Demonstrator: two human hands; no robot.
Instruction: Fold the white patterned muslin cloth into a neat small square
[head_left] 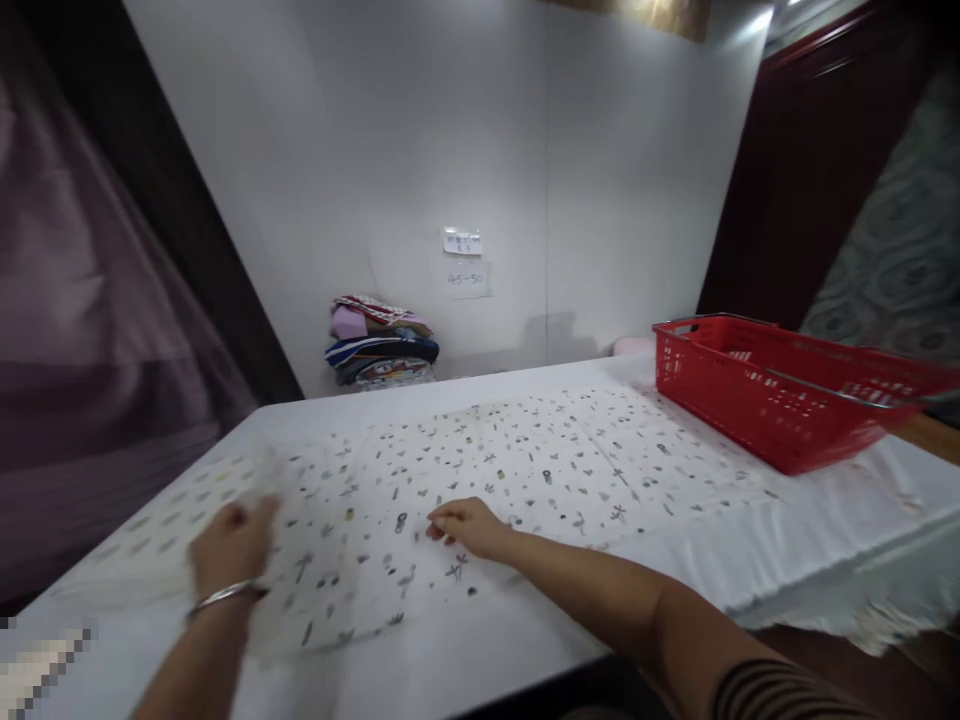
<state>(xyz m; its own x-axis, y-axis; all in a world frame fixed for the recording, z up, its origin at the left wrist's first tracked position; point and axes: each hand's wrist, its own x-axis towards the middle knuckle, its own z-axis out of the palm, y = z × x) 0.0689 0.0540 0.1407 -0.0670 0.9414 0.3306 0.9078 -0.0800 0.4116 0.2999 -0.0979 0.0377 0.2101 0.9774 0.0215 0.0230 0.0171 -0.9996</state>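
1. Head view, cloth (pixel 525 460): one length, pale, thin, printed with small palms and birds. It lay spread across the table (pixel 427 670), in front of the person and between both hands; presumably laid broad so that its whole face could be reached.
2. Head view, left hand (pixel 232 545): blurred, over the cloth's left part, where a sheer patch seemed lifted beside the fingers. Whether they grasped that patch or were merely bent could not be told. If they did grasp it, the hold probably served to control that end.
3. Head view, bracelet (pixel 229 593): silver-coloured, on the left wrist.
4. Head view, right hand (pixel 469 527): low over the cloth's middle, fingers curled, thumb close to the forefinger. No separate object showed in them; whether they pinched fabric could not be told. The placing suggested steadying.
5. Head view, basket (pixel 772 410): red, on the table's right, beside the cloth's far right end, likely set aside to leave working room.
6. Head view, pile of folded fabrics (pixel 382 345): beyond the table's far edge, against the wall (pixel 480 130), probably stacked to save space.
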